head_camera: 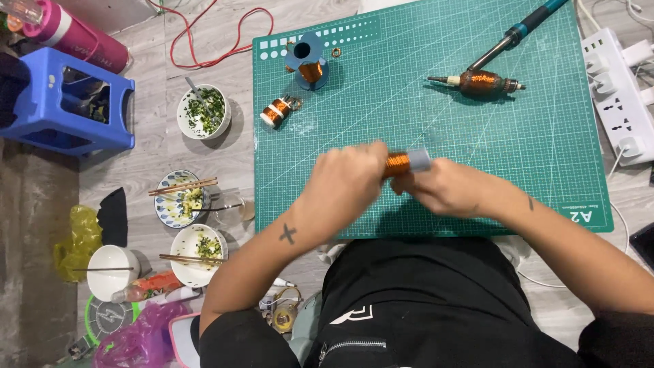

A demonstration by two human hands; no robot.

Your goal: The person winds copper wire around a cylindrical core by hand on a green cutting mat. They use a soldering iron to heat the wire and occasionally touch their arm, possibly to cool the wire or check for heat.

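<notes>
Around me, on the far part of the green cutting mat (545, 150), lie a motor armature wound with copper (485, 82) and, touching its right end, a soldering iron (524, 27) angled away to the far right. On the far left of the mat a blue bobbin (306, 58) stands upright, with a second small copper coil (276, 111) lying just near of it. A white power strip (616, 88) runs along the mat's right edge. Off the mat to the left, bowls with chopsticks (184, 197) sit on the floor beside a blue stool (65, 102). Nothing stands between my hands and these.

My left hand (344, 184) is curled shut over the left end of a copper-wound spool (405, 162); my right hand (446, 187) closes under its grey right end. The spool is held between them, above the mat's middle.
</notes>
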